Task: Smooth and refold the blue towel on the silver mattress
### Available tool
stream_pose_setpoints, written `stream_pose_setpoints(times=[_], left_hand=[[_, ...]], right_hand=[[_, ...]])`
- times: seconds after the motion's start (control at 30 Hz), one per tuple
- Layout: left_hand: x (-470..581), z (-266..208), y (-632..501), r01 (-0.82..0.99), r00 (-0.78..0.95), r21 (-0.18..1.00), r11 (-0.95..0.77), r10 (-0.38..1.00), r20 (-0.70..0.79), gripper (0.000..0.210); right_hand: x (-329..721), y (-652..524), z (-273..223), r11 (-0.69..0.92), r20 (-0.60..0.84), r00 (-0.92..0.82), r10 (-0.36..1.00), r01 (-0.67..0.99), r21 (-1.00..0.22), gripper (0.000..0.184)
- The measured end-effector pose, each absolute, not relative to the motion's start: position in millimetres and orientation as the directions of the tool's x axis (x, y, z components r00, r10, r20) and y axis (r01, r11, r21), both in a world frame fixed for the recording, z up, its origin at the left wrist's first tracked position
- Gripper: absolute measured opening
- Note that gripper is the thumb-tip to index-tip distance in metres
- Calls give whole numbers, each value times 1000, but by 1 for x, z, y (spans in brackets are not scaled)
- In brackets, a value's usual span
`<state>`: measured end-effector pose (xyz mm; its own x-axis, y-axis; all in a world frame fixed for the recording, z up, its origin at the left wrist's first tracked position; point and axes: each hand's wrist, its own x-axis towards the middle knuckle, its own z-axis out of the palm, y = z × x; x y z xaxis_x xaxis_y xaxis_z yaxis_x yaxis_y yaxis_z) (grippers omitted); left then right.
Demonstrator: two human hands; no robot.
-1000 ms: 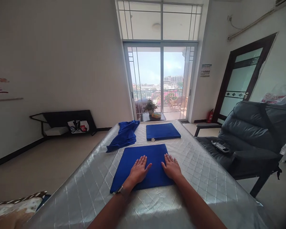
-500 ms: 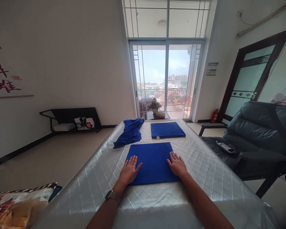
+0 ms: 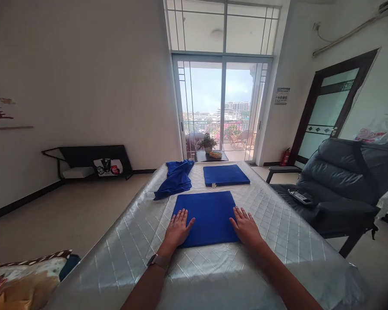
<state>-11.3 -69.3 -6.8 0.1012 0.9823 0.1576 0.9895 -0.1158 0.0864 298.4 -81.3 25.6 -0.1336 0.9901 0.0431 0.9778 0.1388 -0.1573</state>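
Observation:
A flat blue folded cloth (image 3: 207, 217) lies on the silver quilted table cover (image 3: 210, 275) in front of me. My left hand (image 3: 178, 228) rests flat over its left edge, fingers stretched forward and thumb out to the side. Along the right edge, my right hand (image 3: 245, 224) lies palm down with its fingers extended. Neither hand grips anything. Beyond them lies a second folded blue cloth (image 3: 226, 174), with a small white tag at its near edge. To its left is a crumpled blue cloth (image 3: 175, 178) in a loose heap.
A dark armchair (image 3: 336, 185) with a grey handset (image 3: 300, 196) on its seat stands to the right. Past the table's far end are a potted plant (image 3: 208, 143) and a sliding glass door. Patterned fabric (image 3: 26, 275) lies at lower left.
My right hand has slid slightly outward to the right along the cloth's edge. The left hand stays nearly in place. The head view has shifted a little to the right.

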Motion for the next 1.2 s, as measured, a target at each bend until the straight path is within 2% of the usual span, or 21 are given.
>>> stream_pose_setpoints(times=[0.17, 0.53, 0.67, 0.8, 0.9, 1.03, 1.2], left_hand=[[-14, -10, -67, 989, 101, 94, -115, 984, 145, 81], [-13, -1, -73, 994, 86, 45, -95, 979, 184, 80], [26, 11, -84, 957, 271, 49, -286, 941, 203, 75], [95, 14, -96, 825, 534, 73, -560, 816, 221, 69], [144, 11, -98, 742, 627, 105, -662, 740, 243, 66], [169, 8, -96, 758, 584, 194, -623, 780, 225, 68], [129, 8, -98, 829, 506, 186, -527, 849, 152, 70]], right_hand=[[303, -102, 11, 118, -46, -129, 991, 976, -181, 70], [302, -104, 18, 115, -69, -132, 989, 970, -215, 70], [301, -107, 20, 114, -69, -132, 989, 969, -221, 69], [302, -107, 20, 128, -56, -141, 988, 972, -198, 68], [305, -108, 18, 169, -55, -179, 982, 973, -157, 63], [306, -108, 17, 171, -61, -180, 982, 977, -124, 64], [304, -106, 18, 153, -51, -162, 985, 976, -155, 64]])
